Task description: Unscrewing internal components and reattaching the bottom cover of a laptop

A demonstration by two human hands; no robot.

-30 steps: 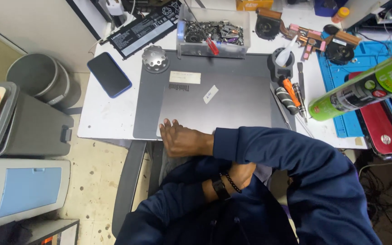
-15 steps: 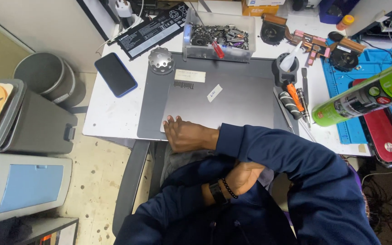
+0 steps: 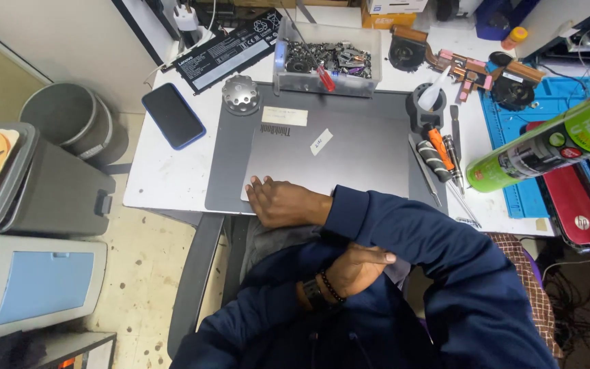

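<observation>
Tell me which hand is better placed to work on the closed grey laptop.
Probably the right hand: it rests on the near edge of the laptop, while the left hand is tucked against the body, under the right sleeve.

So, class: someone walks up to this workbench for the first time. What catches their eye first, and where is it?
Probably the closed grey laptop lying mid-bench on a dark mat, with the right hand resting on its near edge. Next, the bright green spray can jutting in from the right, and the clear tray of metal parts just behind the laptop. The left hand stays low, against the right sleeve.
</observation>
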